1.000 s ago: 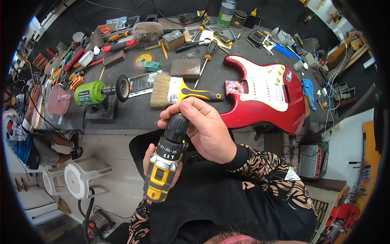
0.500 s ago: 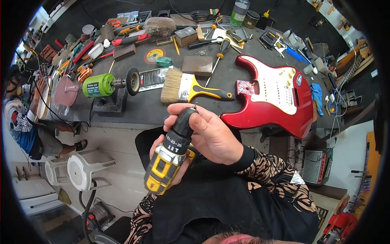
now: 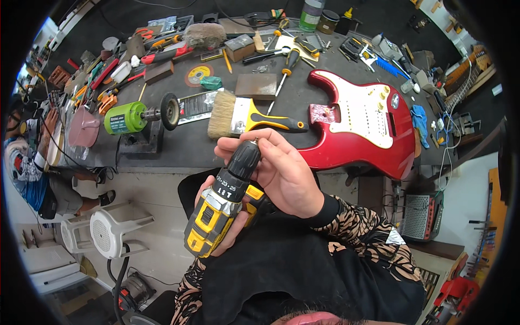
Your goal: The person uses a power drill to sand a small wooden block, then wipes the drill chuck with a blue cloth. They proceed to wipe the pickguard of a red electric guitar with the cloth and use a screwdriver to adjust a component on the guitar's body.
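Observation:
A yellow-and-black cordless drill (image 3: 210,216) is tilted in front of my body, its black chuck (image 3: 244,160) pointing up and away. My left hand (image 3: 232,236) is closed around the drill's grip, most of which is hidden. At the chuck's tip, my right hand (image 3: 290,176) pinches a small drill bit (image 3: 254,141) between thumb and fingers; only a bit of metal shows. Just beyond my fingers lies a wide paintbrush (image 3: 252,118) with a yellow-and-black handle. To the right, a red electric guitar body (image 3: 355,143) with a white pickguard rests on the bench.
On the dark workbench (image 3: 189,151) stands a green bench grinder (image 3: 124,117) with a wheel. A screwdriver (image 3: 290,65), a metal block (image 3: 256,86) and many tools lie further back. At left are white stools (image 3: 108,233) and another person (image 3: 46,168).
The drill has tipped slightly and shifted a little left and toward me. My right fingers have closed in at the chuck tip. The view has moved slightly.

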{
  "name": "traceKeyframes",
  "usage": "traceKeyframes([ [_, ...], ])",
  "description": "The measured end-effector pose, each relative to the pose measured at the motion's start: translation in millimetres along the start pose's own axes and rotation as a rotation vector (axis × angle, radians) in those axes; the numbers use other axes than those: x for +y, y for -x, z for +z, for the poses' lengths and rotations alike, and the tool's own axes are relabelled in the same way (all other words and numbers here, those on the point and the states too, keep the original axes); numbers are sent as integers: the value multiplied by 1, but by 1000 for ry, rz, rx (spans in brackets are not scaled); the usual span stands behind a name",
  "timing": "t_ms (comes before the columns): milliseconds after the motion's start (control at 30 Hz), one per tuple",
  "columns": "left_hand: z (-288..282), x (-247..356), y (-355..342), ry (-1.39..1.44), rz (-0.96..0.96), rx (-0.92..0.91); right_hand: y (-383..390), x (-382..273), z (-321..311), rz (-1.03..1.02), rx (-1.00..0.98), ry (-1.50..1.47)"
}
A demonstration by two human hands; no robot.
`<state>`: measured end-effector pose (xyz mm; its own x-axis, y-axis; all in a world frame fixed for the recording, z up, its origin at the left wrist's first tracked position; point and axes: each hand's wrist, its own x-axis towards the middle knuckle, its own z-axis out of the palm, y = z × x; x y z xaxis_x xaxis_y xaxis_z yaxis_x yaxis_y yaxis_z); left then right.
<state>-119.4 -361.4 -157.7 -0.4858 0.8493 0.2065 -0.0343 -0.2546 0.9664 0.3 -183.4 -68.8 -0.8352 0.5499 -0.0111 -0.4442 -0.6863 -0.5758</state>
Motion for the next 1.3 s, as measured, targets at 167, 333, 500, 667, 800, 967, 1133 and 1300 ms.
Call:
traceKeyframes([
  [167, 1, 1, -1, -49, 98, -48, -1, -15, -6, -49, 60, 145],
  [333, 7, 16, -5, -66, -18, -61, 0, -41, -10, 60, 87, 128],
  [500, -1, 80, -30, -89, -291, -94, 11, -17, -36, 166, 187, 10],
  [667, -25, 160, -62, -586, -344, -477, 23, 19, -49, 410, 183, -21],
  [800, -35, 187, -67, -609, -400, -513, 36, 35, -60, 493, 196, -34],
  [967, -58, 215, -53, -717, -137, -229, 44, -94, -30, 177, 132, 516],
  [1133, -21, 233, -140, -1025, 265, -257, -35, -270, -114, -383, 458, 1519],
  [1300, 26, 211, -236, -991, 314, -499, -99, -330, -233, 123, 441, 2029],
])
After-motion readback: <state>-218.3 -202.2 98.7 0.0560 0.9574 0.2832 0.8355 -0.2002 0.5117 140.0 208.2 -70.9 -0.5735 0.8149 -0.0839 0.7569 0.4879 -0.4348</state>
